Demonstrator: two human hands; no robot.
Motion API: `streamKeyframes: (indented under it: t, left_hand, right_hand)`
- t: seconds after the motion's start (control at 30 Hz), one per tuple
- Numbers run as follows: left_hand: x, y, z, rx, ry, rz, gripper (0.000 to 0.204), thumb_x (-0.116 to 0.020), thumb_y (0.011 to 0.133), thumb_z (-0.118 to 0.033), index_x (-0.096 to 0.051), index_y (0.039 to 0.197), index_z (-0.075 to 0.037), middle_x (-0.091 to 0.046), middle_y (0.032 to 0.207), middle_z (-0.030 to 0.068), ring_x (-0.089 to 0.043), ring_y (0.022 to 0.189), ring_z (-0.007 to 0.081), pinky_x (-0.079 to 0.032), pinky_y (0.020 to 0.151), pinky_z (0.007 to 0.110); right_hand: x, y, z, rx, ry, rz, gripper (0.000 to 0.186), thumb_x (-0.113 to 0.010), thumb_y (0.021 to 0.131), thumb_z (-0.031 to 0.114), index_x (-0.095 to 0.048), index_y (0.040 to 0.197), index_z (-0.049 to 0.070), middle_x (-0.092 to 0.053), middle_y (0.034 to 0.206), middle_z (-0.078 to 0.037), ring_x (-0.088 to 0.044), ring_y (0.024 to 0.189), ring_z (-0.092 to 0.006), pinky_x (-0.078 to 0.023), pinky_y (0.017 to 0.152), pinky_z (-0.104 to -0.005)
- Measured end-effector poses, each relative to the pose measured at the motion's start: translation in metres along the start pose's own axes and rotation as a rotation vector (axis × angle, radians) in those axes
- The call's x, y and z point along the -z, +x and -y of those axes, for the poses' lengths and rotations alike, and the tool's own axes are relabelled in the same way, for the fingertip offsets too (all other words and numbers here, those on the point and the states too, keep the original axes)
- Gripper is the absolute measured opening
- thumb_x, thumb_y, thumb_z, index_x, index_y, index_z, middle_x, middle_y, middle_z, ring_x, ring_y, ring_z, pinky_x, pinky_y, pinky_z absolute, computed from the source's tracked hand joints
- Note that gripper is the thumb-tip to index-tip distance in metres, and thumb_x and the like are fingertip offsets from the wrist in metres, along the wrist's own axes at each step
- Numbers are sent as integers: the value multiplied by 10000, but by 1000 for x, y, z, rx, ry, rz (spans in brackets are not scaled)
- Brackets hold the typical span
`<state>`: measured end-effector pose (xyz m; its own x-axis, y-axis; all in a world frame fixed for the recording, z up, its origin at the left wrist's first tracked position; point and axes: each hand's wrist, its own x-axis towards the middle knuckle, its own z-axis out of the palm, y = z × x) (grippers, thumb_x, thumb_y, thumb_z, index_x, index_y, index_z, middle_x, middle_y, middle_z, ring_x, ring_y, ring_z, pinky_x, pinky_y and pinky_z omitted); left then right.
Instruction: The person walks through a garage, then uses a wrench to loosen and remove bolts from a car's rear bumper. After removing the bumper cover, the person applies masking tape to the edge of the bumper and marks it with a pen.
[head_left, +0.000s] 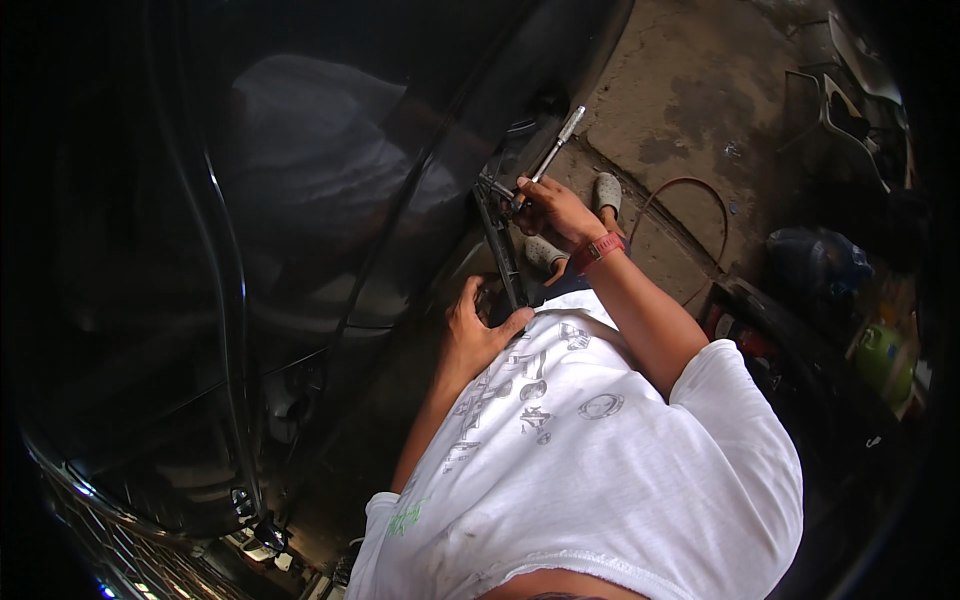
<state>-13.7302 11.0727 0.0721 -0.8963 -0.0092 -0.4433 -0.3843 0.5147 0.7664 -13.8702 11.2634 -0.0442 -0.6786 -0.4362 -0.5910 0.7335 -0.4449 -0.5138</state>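
Observation:
My right hand (560, 212) is closed round a ratchet wrench (556, 146), whose silver handle sticks up past my fingers. The wrench's lower end meets the upper part of a long dark bar (499, 238) at the side of the black car. Low on that bar, my left hand (474, 336) curves in a C shape, its thumb against the lower end and its fingertips partly hidden in shadow. What the wrench head sits on is too dark to make out.
The glossy black car body (300, 200) fills the left side. On the stained concrete floor (690, 90) lies a thin reddish hose (722, 215). Chairs (850, 120), a plastic bag (815, 258) and a green round container (884, 360) stand at right. My shoes (607, 190) are just beyond my right hand.

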Motion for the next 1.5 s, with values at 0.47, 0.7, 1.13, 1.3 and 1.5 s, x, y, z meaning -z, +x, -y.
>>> streamKeyframes:
  t: [0.47, 0.7, 1.13, 1.3, 1.5]
  left_hand:
    - [-1, 0, 7, -59, 123, -5, 781, -968, 781, -429, -612, 1307, 24, -753, 1127, 226, -745, 1033, 356, -578, 918, 446]
    - [-2, -4, -2, -23, 96, -30, 768, -952, 795, -461, -620, 1294, 20, -761, 1094, 227, -752, 1009, 362, -577, 906, 445]
    - [-4, -6, -4, 1, 82, -30, 783, -941, 804, -482, -615, 1305, 22, -760, 1101, 233, -749, 1020, 356, -569, 906, 445]
    - [-5, -7, -1, -27, 112, -63, 719, -949, 799, -436, -637, 1276, 2, -775, 1056, 211, -766, 972, 344, -585, 868, 444]
    - [-5, -8, -1, 4, 93, -50, 742, -952, 798, -453, -635, 1272, 22, -775, 1070, 219, -765, 994, 347, -584, 876, 448]
  right_hand:
    - [-9, -10, -16, 833, -1244, -43, 332, -646, 1061, 186, -492, 1293, 5, -640, 1117, -247, -655, 1085, -455, -542, 861, -502]
    - [-11, -7, -9, 512, -797, -41, 296, -604, 1105, 247, -505, 1272, 23, -640, 1119, -247, -634, 1054, -483, -533, 895, -497]
    - [-17, -12, -13, 751, -1138, -3, 296, -622, 1083, 185, -505, 1319, 51, -608, 1148, -259, -626, 1049, -488, -517, 908, -527]
    - [-22, -14, -16, 468, -531, -35, 300, -629, 1063, 150, -510, 1323, 56, -567, 1187, -237, -618, 1077, -478, -507, 917, -544]
    - [-23, -16, -16, 546, -1176, 38, 296, -635, 1078, 177, -516, 1320, 55, -593, 1190, -228, -627, 1099, -455, -510, 940, -519]
